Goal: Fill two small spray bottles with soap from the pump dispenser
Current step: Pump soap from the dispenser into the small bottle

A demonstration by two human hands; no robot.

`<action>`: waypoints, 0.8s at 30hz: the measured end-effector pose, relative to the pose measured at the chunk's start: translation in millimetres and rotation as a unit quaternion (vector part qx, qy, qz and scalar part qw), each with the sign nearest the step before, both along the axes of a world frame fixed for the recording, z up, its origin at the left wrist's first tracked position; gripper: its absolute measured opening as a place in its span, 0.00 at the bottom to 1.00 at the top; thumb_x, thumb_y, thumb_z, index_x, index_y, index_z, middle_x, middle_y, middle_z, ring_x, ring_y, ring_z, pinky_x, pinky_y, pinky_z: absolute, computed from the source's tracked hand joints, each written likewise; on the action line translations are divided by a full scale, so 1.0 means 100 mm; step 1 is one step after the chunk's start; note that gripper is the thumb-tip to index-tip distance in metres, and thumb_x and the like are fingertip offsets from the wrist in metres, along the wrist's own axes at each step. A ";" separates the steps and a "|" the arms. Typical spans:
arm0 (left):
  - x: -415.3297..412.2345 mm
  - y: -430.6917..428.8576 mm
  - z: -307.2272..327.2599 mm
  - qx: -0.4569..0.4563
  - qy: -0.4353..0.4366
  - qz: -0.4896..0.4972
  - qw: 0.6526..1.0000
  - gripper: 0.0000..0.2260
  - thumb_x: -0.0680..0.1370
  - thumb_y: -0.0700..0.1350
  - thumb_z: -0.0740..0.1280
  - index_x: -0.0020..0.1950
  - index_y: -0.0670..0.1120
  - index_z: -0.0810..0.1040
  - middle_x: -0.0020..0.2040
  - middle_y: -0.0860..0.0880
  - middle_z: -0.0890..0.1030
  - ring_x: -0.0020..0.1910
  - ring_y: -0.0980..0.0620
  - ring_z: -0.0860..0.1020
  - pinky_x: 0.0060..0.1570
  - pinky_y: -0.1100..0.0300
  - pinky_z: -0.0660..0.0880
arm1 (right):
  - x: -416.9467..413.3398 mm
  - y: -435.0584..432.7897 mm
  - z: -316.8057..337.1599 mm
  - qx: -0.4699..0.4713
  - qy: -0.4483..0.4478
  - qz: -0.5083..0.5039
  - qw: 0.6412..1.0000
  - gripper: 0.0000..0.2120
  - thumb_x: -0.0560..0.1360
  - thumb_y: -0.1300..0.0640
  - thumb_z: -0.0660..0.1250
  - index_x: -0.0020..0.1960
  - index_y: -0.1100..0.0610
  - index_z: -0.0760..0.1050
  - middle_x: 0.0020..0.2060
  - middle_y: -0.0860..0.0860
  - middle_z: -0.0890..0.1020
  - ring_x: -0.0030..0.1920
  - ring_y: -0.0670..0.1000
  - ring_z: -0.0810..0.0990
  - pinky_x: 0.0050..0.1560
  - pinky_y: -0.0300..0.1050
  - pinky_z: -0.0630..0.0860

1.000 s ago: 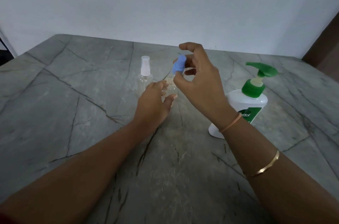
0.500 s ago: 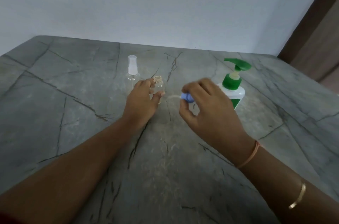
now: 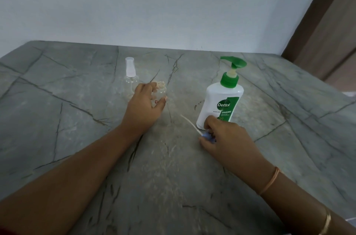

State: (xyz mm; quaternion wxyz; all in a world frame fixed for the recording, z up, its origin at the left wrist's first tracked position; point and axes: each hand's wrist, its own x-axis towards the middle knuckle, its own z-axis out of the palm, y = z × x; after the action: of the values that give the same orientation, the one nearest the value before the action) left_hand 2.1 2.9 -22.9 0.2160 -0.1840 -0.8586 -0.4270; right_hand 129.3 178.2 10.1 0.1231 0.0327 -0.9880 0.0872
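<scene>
small clear uncapped spray bottle [image 3: 161,93] is being gripped by left hand [image 3: 144,106] | blue spray cap with white tube [image 3: 207,136] is being pinched by right hand [image 3: 225,138] on grey stone surface [image 3: 77,119]

Looked like a home interior: a grey stone surface [image 3: 77,119] with dark veining ran up to a plain pale painted wall [image 3: 173,3], and a brown wooden door frame [image 3: 317,22] stood at the right edge. The pump dispenser [image 3: 221,103] was a retail Dettol hand-wash bottle, white with a green pump, i.e. ordinary household stock. Which room it was couldn't be told.
</scene>
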 end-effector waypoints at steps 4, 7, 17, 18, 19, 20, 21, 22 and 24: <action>0.03 0.03 0.02 -0.002 -0.011 -0.019 1.000 0.17 0.74 0.47 0.68 0.60 0.44 0.73 0.55 0.51 0.71 0.50 0.53 0.76 0.49 0.58 0.73 | 0.00 0.06 0.03 -0.016 0.039 -0.008 0.999 0.12 0.75 0.48 0.64 0.52 0.55 0.70 0.50 0.51 0.80 0.46 0.50 0.78 0.41 0.39 0.65; 0.04 0.03 0.03 -0.010 -0.009 -0.031 0.999 0.17 0.74 0.48 0.68 0.62 0.46 0.72 0.54 0.54 0.69 0.50 0.54 0.76 0.47 0.61 0.71 | 0.00 0.09 0.06 -0.029 0.057 -0.013 0.998 0.12 0.75 0.48 0.65 0.51 0.56 0.74 0.50 0.51 0.81 0.47 0.51 0.79 0.43 0.39 0.70; 0.11 0.03 0.08 -0.049 0.043 -0.037 0.997 0.20 0.74 0.53 0.67 0.65 0.51 0.70 0.53 0.57 0.69 0.48 0.57 0.74 0.42 0.73 0.64 | -0.07 0.26 0.20 -0.153 0.184 -0.052 0.969 0.07 0.73 0.60 0.64 0.37 0.60 0.76 0.30 0.53 0.79 0.30 0.51 0.75 0.33 0.43 0.72; 0.12 0.03 0.09 -0.048 0.051 -0.039 0.997 0.20 0.74 0.54 0.67 0.64 0.52 0.70 0.53 0.58 0.70 0.47 0.57 0.74 0.42 0.73 0.64 | -0.08 0.30 0.19 -0.180 0.206 -0.060 0.960 0.08 0.73 0.60 0.64 0.35 0.60 0.75 0.28 0.52 0.77 0.28 0.49 0.72 0.31 0.42 0.69; 0.13 0.04 0.09 -0.046 0.057 -0.041 0.996 0.20 0.74 0.56 0.65 0.64 0.53 0.70 0.52 0.58 0.71 0.47 0.57 0.73 0.43 0.73 0.63 | -0.10 0.33 0.19 -0.199 0.230 -0.065 0.950 0.09 0.73 0.59 0.62 0.35 0.60 0.73 0.26 0.52 0.75 0.27 0.48 0.70 0.29 0.40 0.67; 0.14 0.04 0.10 -0.045 0.061 -0.043 0.996 0.20 0.74 0.58 0.64 0.64 0.54 0.70 0.51 0.59 0.71 0.46 0.57 0.72 0.43 0.74 0.62 | -0.11 0.37 0.19 -0.210 0.259 -0.065 0.941 0.10 0.73 0.57 0.60 0.35 0.60 0.73 0.26 0.52 0.74 0.26 0.47 0.68 0.28 0.40 0.65; 0.15 0.04 0.11 -0.045 0.066 -0.046 0.996 0.21 0.73 0.60 0.62 0.64 0.56 0.69 0.51 0.59 0.72 0.46 0.58 0.72 0.44 0.74 0.62 | -0.12 0.40 0.21 -0.218 0.289 -0.062 0.930 0.12 0.72 0.55 0.58 0.35 0.60 0.73 0.27 0.52 0.74 0.27 0.47 0.68 0.28 0.40 0.65; 0.15 0.06 0.12 -0.045 0.068 -0.051 0.995 0.21 0.74 0.61 0.61 0.64 0.57 0.68 0.50 0.59 0.73 0.46 0.59 0.71 0.45 0.73 0.62 | -0.14 0.43 0.24 -0.227 0.317 -0.056 0.919 0.13 0.72 0.55 0.56 0.37 0.61 0.74 0.29 0.53 0.75 0.28 0.48 0.69 0.29 0.40 0.66; 0.17 0.10 0.17 -0.037 0.059 -0.063 0.996 0.21 0.74 0.61 0.60 0.66 0.57 0.67 0.49 0.58 0.75 0.46 0.59 0.72 0.46 0.71 0.64 | -0.20 0.49 0.35 -0.247 0.364 -0.049 0.897 0.14 0.74 0.55 0.55 0.39 0.62 0.74 0.33 0.55 0.77 0.31 0.50 0.70 0.31 0.34 0.66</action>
State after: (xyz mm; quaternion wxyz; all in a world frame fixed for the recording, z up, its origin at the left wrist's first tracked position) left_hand 19.0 13.2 -6.2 0.2319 -0.2704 -0.8461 -0.3965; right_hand 109.3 227.7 44.8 0.4821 -0.0177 -0.8214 0.3044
